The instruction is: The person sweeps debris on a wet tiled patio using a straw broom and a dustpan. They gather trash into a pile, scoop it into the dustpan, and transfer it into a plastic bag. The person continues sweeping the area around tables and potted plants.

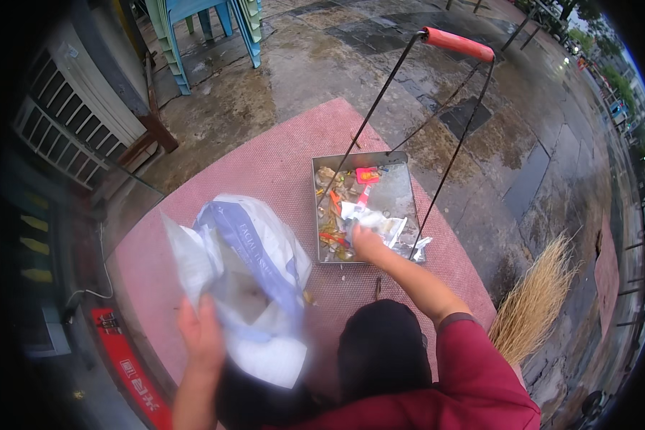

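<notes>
My left hand (201, 328) holds the near-left edge of a white and lilac plastic tissue bag (258, 258), whose mouth gapes towards me. My right hand (368, 243) reaches into a metal dustpan (413, 207), its fingers at a crumpled white wrapper (379, 221); whether they grip it is hard to tell. Food scraps, a red packet (366, 175) and other litter lie in the pan. A wire handle with a red grip (458, 44) rises above the dustpan. Both the pan and the bag are over a pink mat (279, 156).
A straw broom (535, 303) lies to the right, beside the mat. Stacked plastic stools (193, 13) stand at the upper left on wet paving (312, 59). A barred white panel (80, 113) and a glass pane (134, 207) border the left side. My knees are close below the bag and pan.
</notes>
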The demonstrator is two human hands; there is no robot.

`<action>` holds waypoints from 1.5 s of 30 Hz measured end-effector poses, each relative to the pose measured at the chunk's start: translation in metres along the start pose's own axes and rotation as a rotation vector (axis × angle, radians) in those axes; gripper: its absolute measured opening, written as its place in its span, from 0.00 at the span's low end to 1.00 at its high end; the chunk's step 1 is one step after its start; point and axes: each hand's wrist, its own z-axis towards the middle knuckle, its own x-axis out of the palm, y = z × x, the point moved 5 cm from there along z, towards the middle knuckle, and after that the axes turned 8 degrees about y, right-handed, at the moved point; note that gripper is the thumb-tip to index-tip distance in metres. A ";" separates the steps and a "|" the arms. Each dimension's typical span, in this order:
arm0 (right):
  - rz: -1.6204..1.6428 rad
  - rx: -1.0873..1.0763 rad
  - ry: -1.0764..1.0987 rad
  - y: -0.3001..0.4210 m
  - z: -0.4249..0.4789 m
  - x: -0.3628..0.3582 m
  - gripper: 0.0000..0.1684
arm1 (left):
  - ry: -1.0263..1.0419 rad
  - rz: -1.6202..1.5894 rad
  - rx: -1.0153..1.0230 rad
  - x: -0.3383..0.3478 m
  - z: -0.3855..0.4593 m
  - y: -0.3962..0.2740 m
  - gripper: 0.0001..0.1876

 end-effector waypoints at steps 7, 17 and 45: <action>-0.064 -0.290 -0.073 0.005 0.009 -0.045 0.21 | 0.034 0.004 0.042 0.002 0.003 -0.001 0.17; 0.244 -0.250 -0.205 -0.003 0.097 -0.116 0.57 | 0.004 -0.012 0.018 -0.012 -0.003 0.000 0.16; 1.722 -0.375 -0.523 -0.014 -0.134 -0.148 0.19 | -0.143 -0.212 -0.179 0.000 0.021 -0.025 0.15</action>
